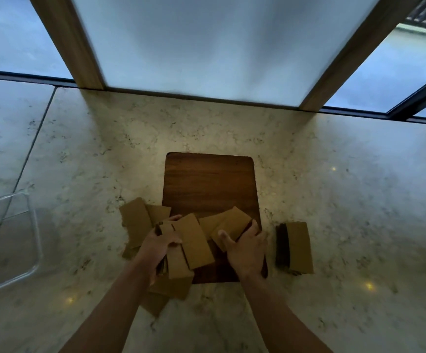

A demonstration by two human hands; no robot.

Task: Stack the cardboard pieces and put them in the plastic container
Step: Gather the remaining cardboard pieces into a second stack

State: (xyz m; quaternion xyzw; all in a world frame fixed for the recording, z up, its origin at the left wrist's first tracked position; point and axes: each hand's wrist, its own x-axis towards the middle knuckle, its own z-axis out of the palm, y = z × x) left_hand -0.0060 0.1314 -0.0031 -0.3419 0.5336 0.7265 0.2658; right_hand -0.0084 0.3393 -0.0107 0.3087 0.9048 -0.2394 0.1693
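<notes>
Between the hands, loose cardboard pieces (194, 240) are scattered; a bundle is gripped by the left hand (157, 247), one piece by the right hand (247, 247). Far left, the plastic container (32, 225) is parked.

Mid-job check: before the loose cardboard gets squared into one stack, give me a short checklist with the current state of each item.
1. Left hand has a hold on a bundle of pieces: ok, its fingers wrap it.
2. Right hand has a piece in its grip: ok.
3. Pieces aligned into one stack: not ok, they fan out at different angles over the wooden board.
4. All loose pieces gathered: not ok, several lie left of the board.
5. Finished stack on the counter to the right stands clear of the hands: ok.
6. Plastic container at the left is empty and reachable: cannot tell, it is partly out of frame.
</notes>
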